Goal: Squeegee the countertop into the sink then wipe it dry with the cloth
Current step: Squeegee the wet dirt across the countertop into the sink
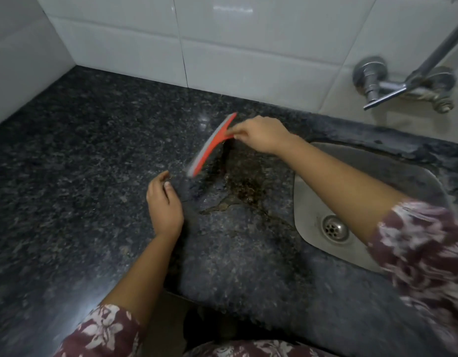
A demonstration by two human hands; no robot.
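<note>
The dark speckled granite countertop [81, 163] runs up to white wall tiles, with a brownish wet patch [244, 186] lying between the hands and the steel sink basin [372, 181] set into its right side. Over that patch the right hand [259, 135] pinches the short handle of the red plastic squeegee [210, 145], its grey blade slanting down toward the stone. It looks light and stiff, likely slippery when wet, best held at that handle. The left hand [163, 202] hovers half-curled, grasping nothing. No cloth shows.

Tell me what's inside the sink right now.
Inside the sink only the round metal drain shows on bare steel. The right forearm and patterned sleeve cross over it, covering the basin's near-right part.
</note>
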